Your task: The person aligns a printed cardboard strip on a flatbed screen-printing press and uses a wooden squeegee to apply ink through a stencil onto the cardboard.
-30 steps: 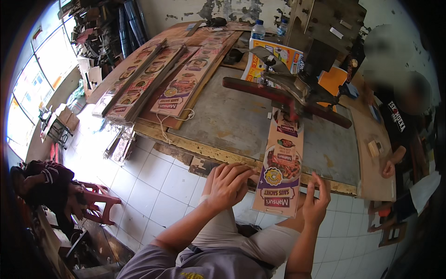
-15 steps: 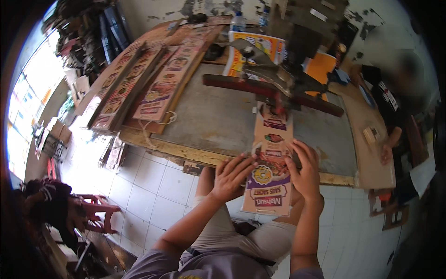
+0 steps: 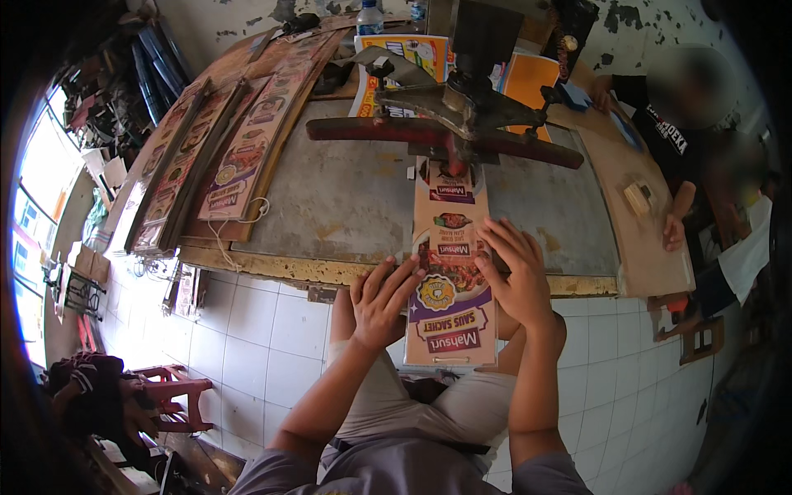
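Note:
A long printed card strip, tan with purple panels and food pictures, lies on the grey metal work surface. Its near end overhangs the table edge above my lap, and its far end reaches under a dark metal press with a red-brown crossbar. My left hand rests at the strip's left edge, fingers stretched out and its thumb hidden. Along the right edge lies my right hand, fingers extended and apart, the fingertips and thumb touching the card. Neither hand is visibly closed around it.
Stacks of similar printed strips lie on the table's left, with a loose string beside them. Colourful printed sheets and a water bottle stand behind the press. At right, another person's hand is near a small wooden block.
The whole view has shifted, so the table and press appear farther left and higher. My hands and the strip keep nearly the same places relative to the press.

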{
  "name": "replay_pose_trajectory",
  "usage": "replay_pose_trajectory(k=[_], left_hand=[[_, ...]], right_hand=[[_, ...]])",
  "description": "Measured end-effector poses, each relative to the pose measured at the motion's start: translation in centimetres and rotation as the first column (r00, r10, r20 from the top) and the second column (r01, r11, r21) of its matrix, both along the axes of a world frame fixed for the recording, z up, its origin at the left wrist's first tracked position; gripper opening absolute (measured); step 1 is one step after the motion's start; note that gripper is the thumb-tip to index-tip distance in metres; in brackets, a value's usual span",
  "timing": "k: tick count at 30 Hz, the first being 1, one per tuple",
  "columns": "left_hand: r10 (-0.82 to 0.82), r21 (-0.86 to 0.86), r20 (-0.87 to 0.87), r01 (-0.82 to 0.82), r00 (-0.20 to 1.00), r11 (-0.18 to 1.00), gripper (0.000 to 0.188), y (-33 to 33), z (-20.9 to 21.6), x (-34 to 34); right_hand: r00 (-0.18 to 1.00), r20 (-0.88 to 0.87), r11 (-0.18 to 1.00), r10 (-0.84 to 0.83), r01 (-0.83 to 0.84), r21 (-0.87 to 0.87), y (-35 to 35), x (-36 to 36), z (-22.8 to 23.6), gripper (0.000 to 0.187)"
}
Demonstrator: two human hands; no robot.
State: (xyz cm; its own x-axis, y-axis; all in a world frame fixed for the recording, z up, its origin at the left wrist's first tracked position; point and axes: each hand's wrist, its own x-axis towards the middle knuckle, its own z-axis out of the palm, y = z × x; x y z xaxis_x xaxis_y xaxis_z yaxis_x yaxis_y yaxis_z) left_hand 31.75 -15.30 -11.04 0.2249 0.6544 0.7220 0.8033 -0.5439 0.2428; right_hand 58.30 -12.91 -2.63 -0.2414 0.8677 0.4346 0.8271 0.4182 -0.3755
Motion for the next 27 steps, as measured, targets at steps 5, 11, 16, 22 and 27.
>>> replay_pose_trajectory(k=[5, 11, 16, 22, 27], left_hand=[[0.026, -0.003, -0.001, -0.026, 1.000, 1.000, 0.044, -0.3, 0.4, 0.2], [0.036, -0.001, 0.002, -0.036, 0.999, 0.999, 0.044, -0.4, 0.9, 0.5], [0.053, 0.005, -0.005, -0.053, 0.999, 0.999, 0.043, -1.2, 1.3, 0.5], [0.044, -0.054, 0.018, -0.043, 0.999, 0.998, 0.049, -1.3, 1.3, 0.6], [0.054, -0.013, 0.001, -0.054, 0.999, 0.998, 0.048, -1.1, 0.8, 0.4]], right_hand=[[0.999, 0.038, 1.000, -0.015, 0.016, -0.010, 0.1, -0.1, 0.0, 0.047], [0.998, 0.051, 0.999, -0.030, 0.031, -0.013, 0.0, -0.3, 0.1, 0.047], [0.998, 0.057, 0.999, -0.036, 0.037, -0.021, -0.6, -0.5, 0.3, 0.048], [0.997, 0.061, 0.999, -0.044, 0.045, -0.020, -0.7, -0.5, 0.3, 0.049], [0.996, 0.080, 0.999, -0.033, 0.034, -0.019, -0.6, -0.3, -0.1, 0.050]])
